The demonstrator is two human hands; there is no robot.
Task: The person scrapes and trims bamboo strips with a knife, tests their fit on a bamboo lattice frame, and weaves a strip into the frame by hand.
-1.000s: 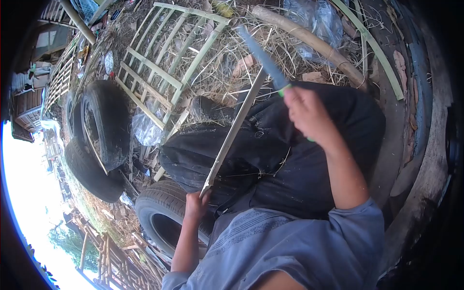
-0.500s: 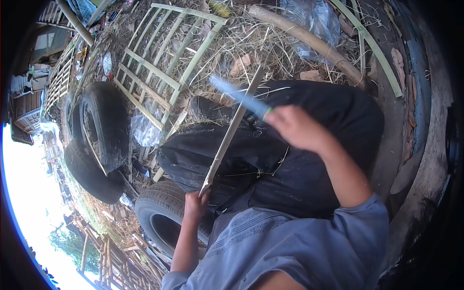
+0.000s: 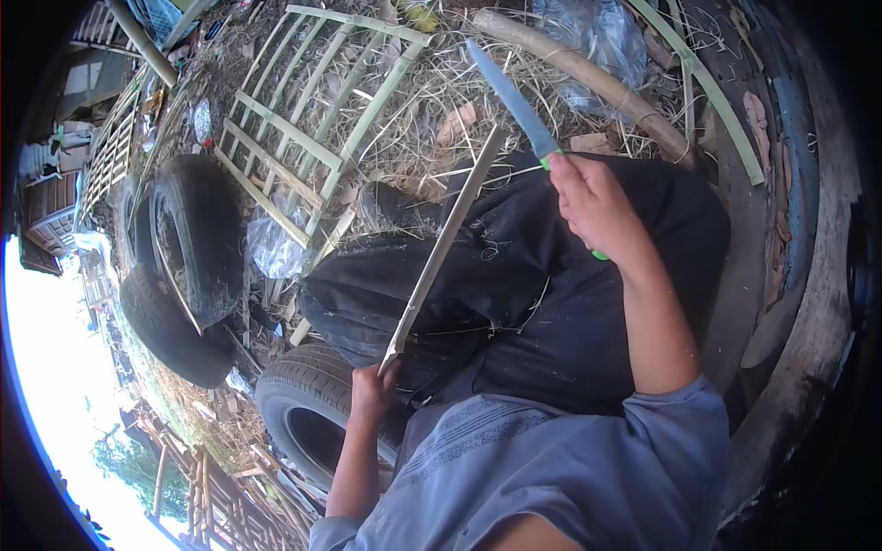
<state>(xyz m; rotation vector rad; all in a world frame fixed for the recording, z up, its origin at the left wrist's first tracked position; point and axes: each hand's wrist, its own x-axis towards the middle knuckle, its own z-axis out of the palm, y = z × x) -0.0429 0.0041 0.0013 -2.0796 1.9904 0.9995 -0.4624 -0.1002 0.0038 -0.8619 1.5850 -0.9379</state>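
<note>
Outdoor yard, littered ground point(image 3: 418, 138) with straw and brick pieces. The pale strip point(image 3: 448, 243) slants across in front of your dark trousers point(image 3: 597, 321), its near end gripped, its far end out past your legs; can't tell whether it rests on them. Your left hand point(image 3: 369, 390) has its fingers closed around that near end. Your right hand point(image 3: 593, 204) is wrapped around the green handle of a knife point(image 3: 514, 99), blade raised and apart from the strip, tip angled away from you. Beyond your legs: a slatted frame point(image 3: 288, 129) on the ground, a thick pole point(image 3: 583, 69) lying on the right, clear plastic point(image 3: 274, 248) near the frame's lower end. Left side: worn tires point(image 3: 204, 243), another tire point(image 3: 308, 381) near your left forearm.
</note>
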